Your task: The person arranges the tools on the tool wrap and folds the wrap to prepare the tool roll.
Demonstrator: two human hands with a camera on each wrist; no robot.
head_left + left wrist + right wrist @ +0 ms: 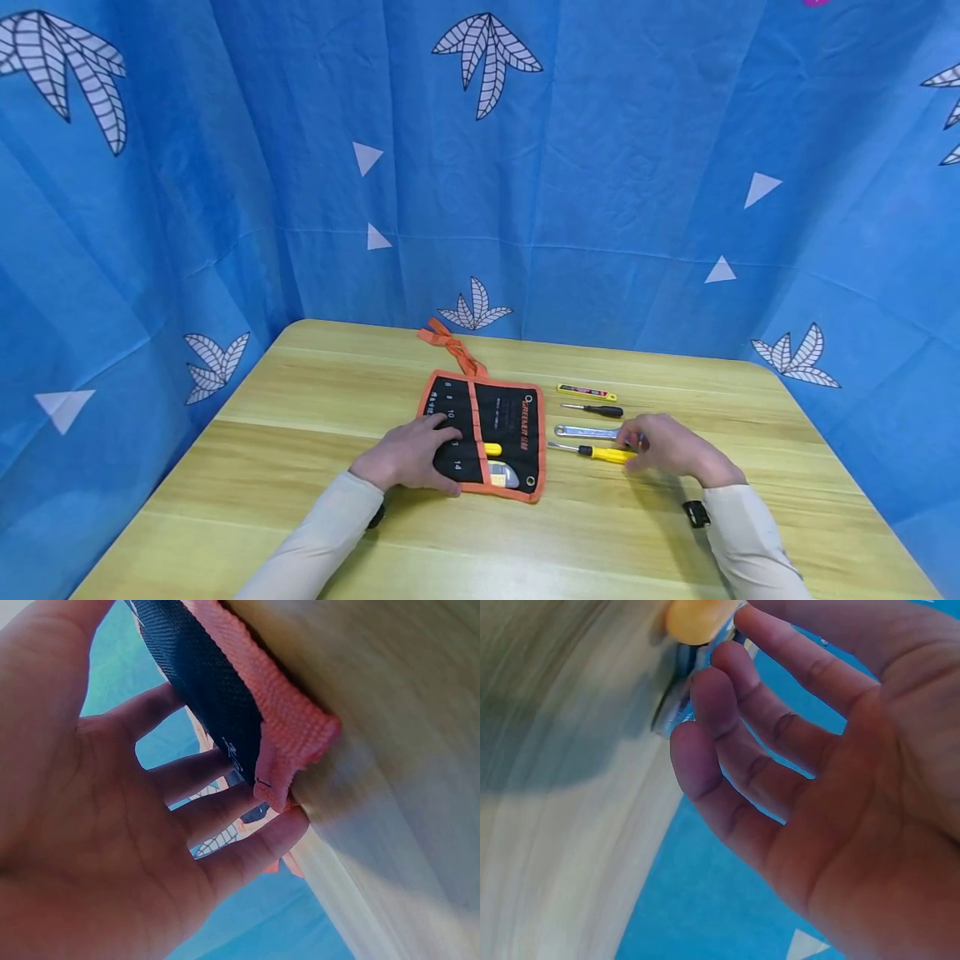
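Observation:
A black tool pouch with orange trim (517, 417) lies on the table, its pocket row printed with sizes. My left hand (416, 454) rests on its left part, fingers spread; the left wrist view shows the fingertips at the pouch's edge (300, 735). A yellow handle (492, 449) and a grey-and-yellow utility knife (503, 475) stick out of the pockets. My right hand (667, 446) hovers with loosely bent fingers over the right ends of a wrench (585, 432) and a yellow-handled screwdriver (611, 455). Whether its fingertips touch either one is hard to tell.
Behind the wrench lie a black-handled screwdriver (603, 411) and a slim yellow case with a dark label (585, 392). Orange tie straps (457, 350) trail from the pouch's back edge. A blue patterned curtain (600, 167) hangs behind the wooden table (300, 467).

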